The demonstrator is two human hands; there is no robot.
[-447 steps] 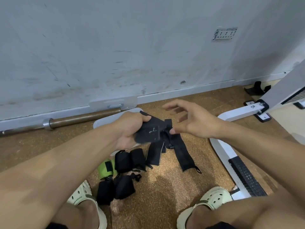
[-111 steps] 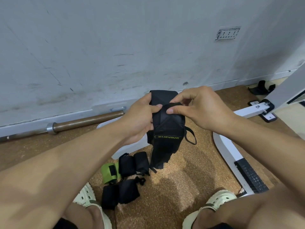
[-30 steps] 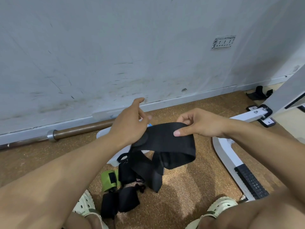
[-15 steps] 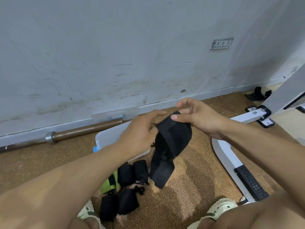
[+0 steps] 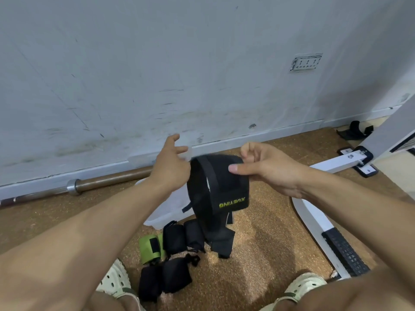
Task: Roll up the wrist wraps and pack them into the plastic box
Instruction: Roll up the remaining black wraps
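Your right hand pinches the black wrist wrap above the plastic box while your left hand spreads loose beside it (gripping nothing). Rolled wraps crowd the floor between your shoes, with a barbell along the wall.

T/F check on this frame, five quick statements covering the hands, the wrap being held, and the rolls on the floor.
1. The right hand pinches the black wrist wrap with yellow lettering. True.
2. The left hand grips that wrap in a fist. False: its fingers are spread and hold nothing.
3. The green rolled wrap lies inside the clear plastic box. False: it lies on the brown cork floor, beside the black rolled wraps.
4. The held wrap is fully rolled. False: a loose tail hangs down.
5. A metal barbell lies along the wall. True.
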